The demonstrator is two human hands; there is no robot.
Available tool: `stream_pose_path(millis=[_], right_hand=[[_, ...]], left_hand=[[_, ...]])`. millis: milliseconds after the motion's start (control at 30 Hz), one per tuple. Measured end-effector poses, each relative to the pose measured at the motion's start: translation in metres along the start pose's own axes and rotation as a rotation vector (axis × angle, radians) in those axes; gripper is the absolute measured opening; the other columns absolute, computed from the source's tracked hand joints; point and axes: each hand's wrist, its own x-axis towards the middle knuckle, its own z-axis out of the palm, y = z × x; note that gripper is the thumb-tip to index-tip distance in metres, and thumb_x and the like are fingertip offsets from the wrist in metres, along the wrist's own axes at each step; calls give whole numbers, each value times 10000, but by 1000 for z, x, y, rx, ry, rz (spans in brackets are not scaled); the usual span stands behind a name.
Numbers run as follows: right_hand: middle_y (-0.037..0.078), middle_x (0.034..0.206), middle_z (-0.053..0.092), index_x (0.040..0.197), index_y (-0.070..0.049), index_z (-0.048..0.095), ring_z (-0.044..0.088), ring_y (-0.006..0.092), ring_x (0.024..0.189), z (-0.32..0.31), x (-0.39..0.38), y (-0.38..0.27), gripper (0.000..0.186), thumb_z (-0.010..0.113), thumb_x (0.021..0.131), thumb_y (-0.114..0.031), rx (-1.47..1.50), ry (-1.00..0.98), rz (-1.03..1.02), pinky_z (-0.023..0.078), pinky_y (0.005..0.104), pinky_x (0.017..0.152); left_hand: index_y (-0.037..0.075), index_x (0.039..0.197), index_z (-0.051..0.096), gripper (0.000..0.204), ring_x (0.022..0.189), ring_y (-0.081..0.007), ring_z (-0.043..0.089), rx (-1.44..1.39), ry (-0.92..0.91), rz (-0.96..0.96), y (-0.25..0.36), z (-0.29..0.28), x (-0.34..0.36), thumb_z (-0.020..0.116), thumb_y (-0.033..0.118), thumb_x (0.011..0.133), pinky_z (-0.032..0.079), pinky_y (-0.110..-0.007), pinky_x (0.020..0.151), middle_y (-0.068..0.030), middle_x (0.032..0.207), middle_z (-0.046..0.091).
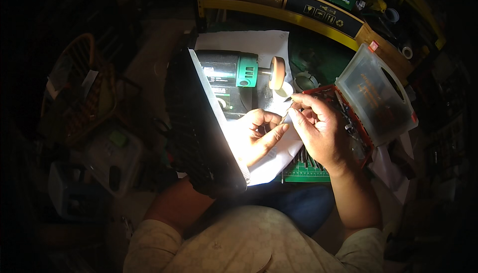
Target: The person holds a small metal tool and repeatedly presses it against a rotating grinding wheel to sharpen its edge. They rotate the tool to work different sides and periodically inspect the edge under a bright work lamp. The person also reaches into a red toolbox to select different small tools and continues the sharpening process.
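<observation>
A thin spiral drill bit (285, 117) is pinched at a slant between both hands, just in front of a green-and-black bench grinder (247, 70) with a tan disc wheel (276, 73). My left hand (261, 136) grips its lower part between thumb and fingers, partly in bright lamplight. My right hand (317, 128) holds the upper end with fingertips. A small round pale object (283, 90) lies below the wheel. Several dark slender rods (304, 159) lie on a green cutting mat (308, 174) under my right hand. White paper (271, 41) lies under the grinder.
A long black lamp (199, 123) slants along the left. An open red toolbox (367, 146) with clear lid (373, 96) sits right. A yellow rail (239, 5), boxes (321, 11) and tape rolls line the back. A chair (84, 54) and plastic containers (114, 168) stand left.
</observation>
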Motion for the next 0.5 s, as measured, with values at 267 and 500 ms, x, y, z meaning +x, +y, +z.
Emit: stream_pose_path(millis=[267,500], right_hand=[[45,887,688,1097,54,657,661,91,797,23,-2,11,145,669,967,-9,271,91,196,532,241,731],[62,838,704,979,28,694,664,86,730,34,1,21,107,737,921,-50,39,153,90,521,244,648]], left_hand=[[32,989,677,167,808,-116,617,147,89,104,-5,-2,3,796,65,876,503,-260,723,-50,897,663],[13,1041,689,128,885,-166,652,178,108,169,-12,-3,6,734,54,928,531,-291,783,-83,970,686]])
